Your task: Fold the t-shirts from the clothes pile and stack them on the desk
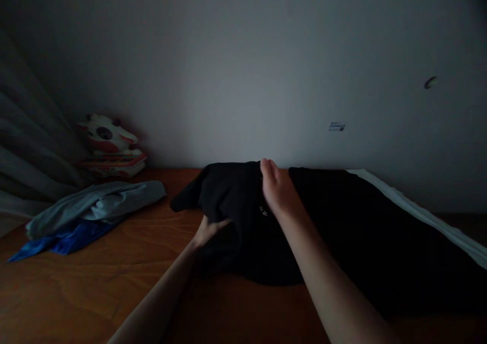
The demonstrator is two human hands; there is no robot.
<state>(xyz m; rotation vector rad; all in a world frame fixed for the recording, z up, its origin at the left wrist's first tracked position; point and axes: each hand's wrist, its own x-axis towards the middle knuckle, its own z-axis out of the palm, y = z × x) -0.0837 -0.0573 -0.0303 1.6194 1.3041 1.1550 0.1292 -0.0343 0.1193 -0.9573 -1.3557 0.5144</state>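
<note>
A dark black garment (232,192) stands bunched and partly lifted off the wooden surface, with a small pale mark near its right side. My left hand (208,231) grips its lower left part, the thumb showing on the outside and the fingers hidden in the cloth. At the garment's upper right edge my right hand (276,184) is closed on the fabric. To the right lies a spread black cloth (353,232) with a white strip along its far edge. In the dark I cannot tell whether it joins the garment.
Grey and blue clothes (102,204) lie heaped on the left of the brown wooden surface (87,288). Behind them, a cow-shaped toy (110,136) stands against the wall (228,70). A sheer curtain (30,141) hangs at the far left.
</note>
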